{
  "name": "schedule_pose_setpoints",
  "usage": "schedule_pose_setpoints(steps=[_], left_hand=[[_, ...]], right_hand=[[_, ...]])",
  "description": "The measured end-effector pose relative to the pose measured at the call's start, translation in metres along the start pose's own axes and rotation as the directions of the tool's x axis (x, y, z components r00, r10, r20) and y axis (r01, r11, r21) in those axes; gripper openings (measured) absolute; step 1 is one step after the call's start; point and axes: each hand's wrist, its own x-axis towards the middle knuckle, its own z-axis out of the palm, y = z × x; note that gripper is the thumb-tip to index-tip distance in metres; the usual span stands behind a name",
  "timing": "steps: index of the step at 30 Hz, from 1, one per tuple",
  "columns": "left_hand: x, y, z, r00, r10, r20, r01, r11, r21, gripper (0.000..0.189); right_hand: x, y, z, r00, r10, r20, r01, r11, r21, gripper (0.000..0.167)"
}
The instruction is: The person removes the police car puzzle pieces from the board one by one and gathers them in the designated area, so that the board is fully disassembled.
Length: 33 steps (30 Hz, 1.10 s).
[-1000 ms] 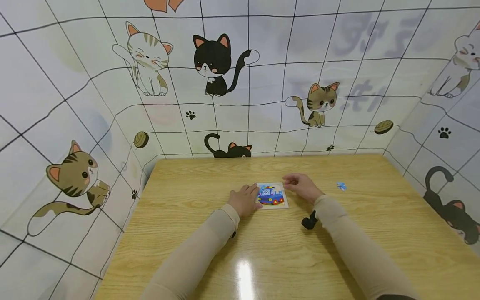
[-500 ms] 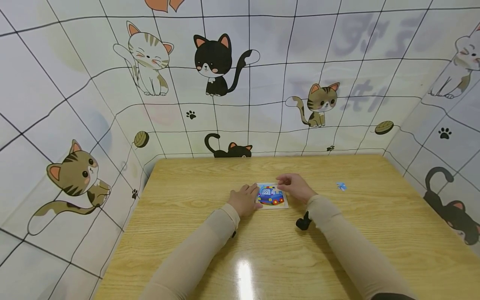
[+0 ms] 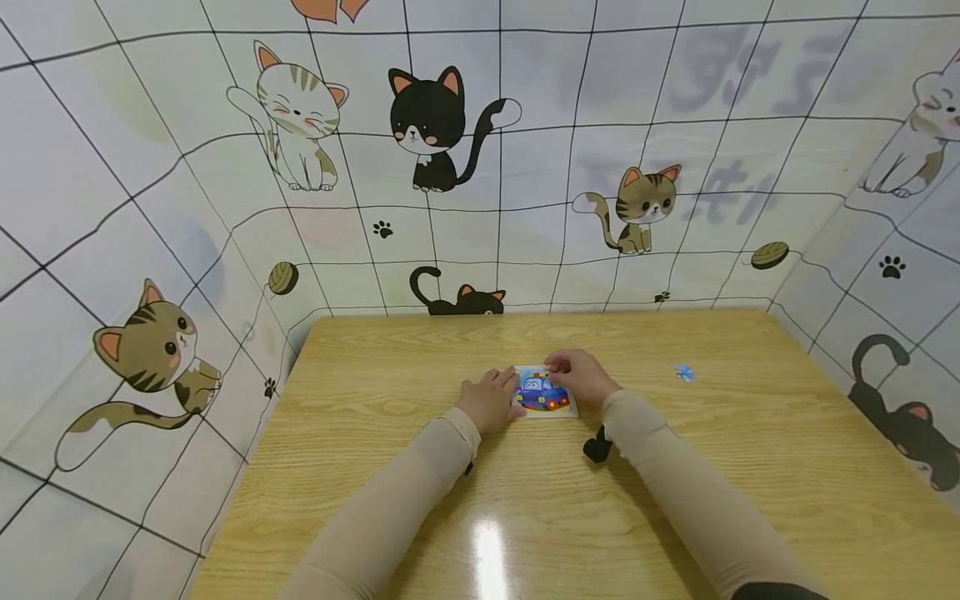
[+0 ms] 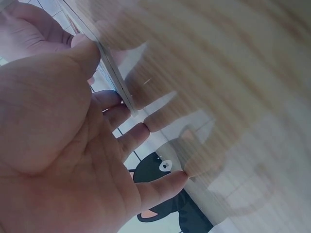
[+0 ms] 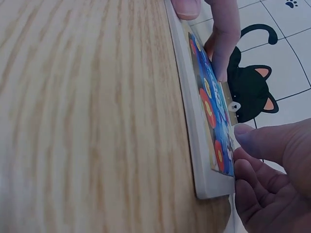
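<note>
A small jigsaw puzzle [image 3: 543, 402] with a blue cartoon car in a white frame lies on the table. My left hand [image 3: 487, 402] rests along its left side. The right wrist view shows one left finger [image 5: 224, 53] touching the picture and the thumb near the frame's edge. My right hand [image 3: 585, 377] is over the upper right of the picture. Its thumb [image 5: 262, 141] and curled fingers pinch a puzzle piece there, mostly hidden by the fingers. A loose blue-and-white puzzle piece [image 3: 684, 373] lies on the table to the right.
The wooden table [image 3: 360, 483] reaches back to a cloth wall [image 3: 525, 225] printed with cats and grid lines. Similar cloth stands at both sides. A black device [image 3: 597, 447] hangs at the right wrist.
My right hand has moved left from beside the puzzle's right edge to over the picture's upper right. The left hand and loose piece have stayed put.
</note>
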Motion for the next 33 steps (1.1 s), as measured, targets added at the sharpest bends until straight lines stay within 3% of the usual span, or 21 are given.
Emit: schedule_pose_setpoints(steps=[19,29,33], left_hand=[[-0.001,0.000,0.000,1.000,-0.006,-0.008,0.006,1.000,0.026,0.071],[-0.002,0.001,-0.002,1.000,0.010,-0.007,-0.009,0.999,0.041,0.070],[-0.002,0.002,-0.002,1.000,0.009,-0.006,-0.009,0.998,0.054,0.071]], right_hand=[[0.009,-0.022,0.005,0.996,0.056,0.076,-0.044,0.987,-0.155,0.010],[0.019,-0.028,0.011,0.987,0.087,0.136,-0.035,0.937,-0.347,0.013],[0.020,-0.028,0.012,0.981,0.118,0.154,-0.055,0.929,-0.366,0.014]])
